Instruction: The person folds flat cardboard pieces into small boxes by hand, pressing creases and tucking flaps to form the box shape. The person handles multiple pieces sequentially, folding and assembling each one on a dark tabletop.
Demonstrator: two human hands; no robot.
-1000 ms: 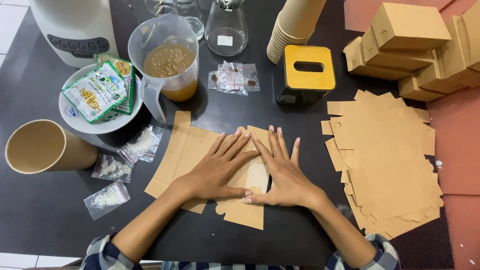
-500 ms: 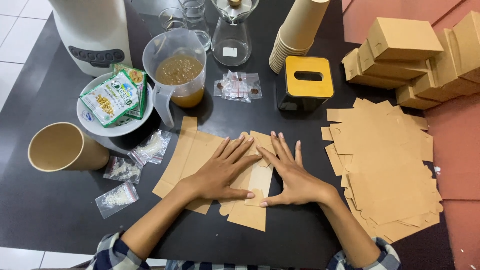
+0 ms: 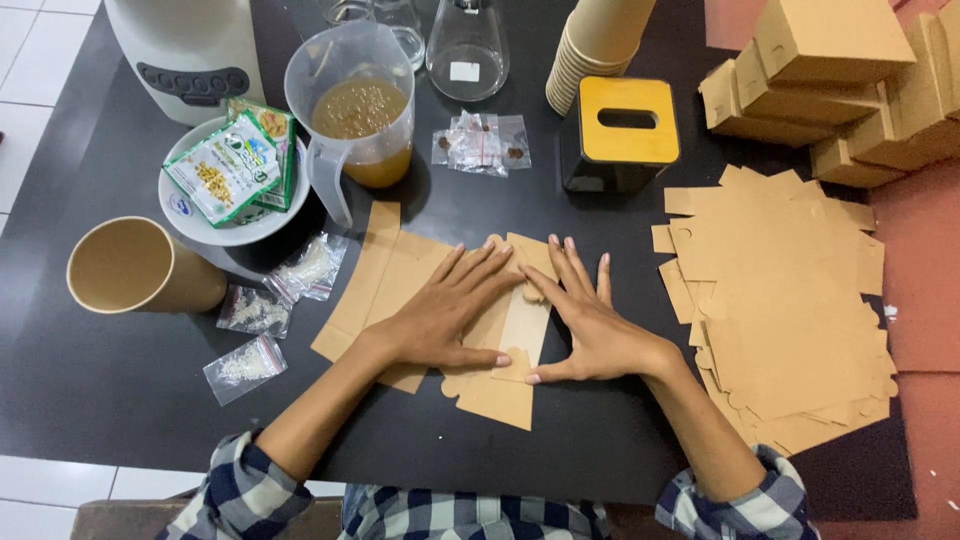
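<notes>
I pressed my left hand (image 3: 445, 320) and right hand (image 3: 590, 325) flat on the cardboard box blank (image 3: 500, 330), all fingers spread and pinching nothing, I judged to hold its folded panel down. The blank lay directly under both palms on the black table (image 3: 120, 390), left of the stack of flat blanks (image 3: 790, 310).

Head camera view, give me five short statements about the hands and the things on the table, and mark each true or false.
1. Both hands, left hand and right hand, press flat on the cardboard blank. True.
2. The plastic jug is empty. False: it holds brown liquid.
3. A stack of flat blanks lies by the right hand. True.
4. The paper cup stands upright. False: it lies on its side.
5. The black box's yellow top is solid. False: it has a slot.
</notes>
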